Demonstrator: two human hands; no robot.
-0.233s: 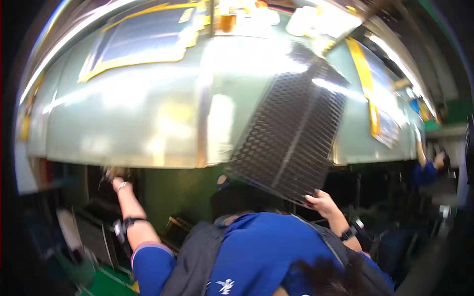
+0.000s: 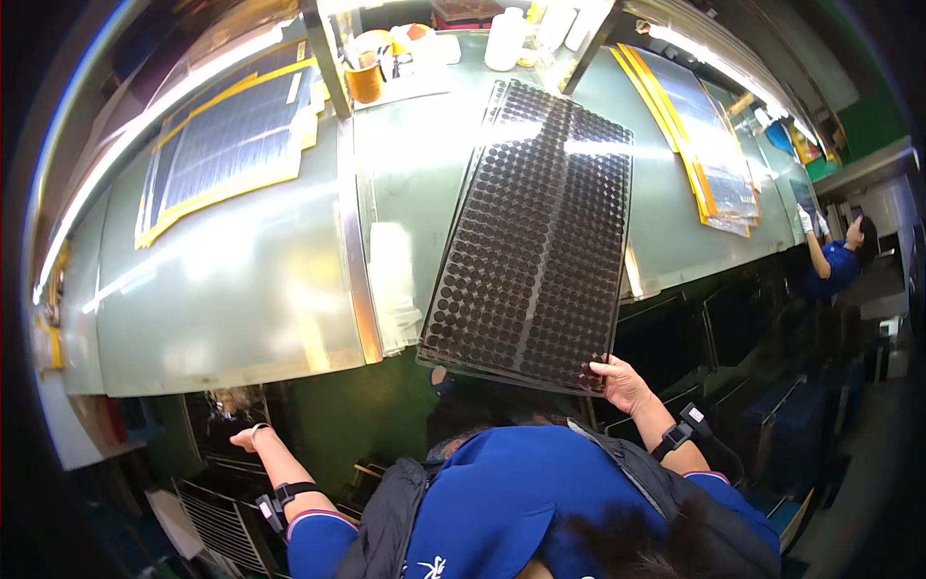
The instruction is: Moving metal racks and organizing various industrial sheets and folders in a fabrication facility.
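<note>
My right hand point(image 2: 625, 386) is closed on the near right corner of a large sheet of black round dots point(image 2: 540, 232), thumb on top. Clear margins show along the sheet's edges, and a plain strip runs down its middle. The sheet's far part lies over the pale worktable point(image 2: 231, 299), while its near end juts out past the front edge. Down at the left, my left hand point(image 2: 247, 438) is off the table with its fingers stretched out and nothing visible in them. Just beyond it is a crumpled, shiny clear bundle point(image 2: 231, 401), too unclear to name.
Yellow-edged clear sheets lie in a left stack point(image 2: 231, 145) and a right stack point(image 2: 690, 135). Whitish strips point(image 2: 394, 280) rest left of the dotted sheet. At the back stand a white bottle point(image 2: 504, 41) and an orange-brown roll point(image 2: 365, 83). A gloved co-worker point(image 2: 837, 262) is at far right.
The dotted sheet has swung slightly left and is now sharp instead of blurred. My left hand has drawn back toward me from beside the shiny bundle. The view has turned a little.
</note>
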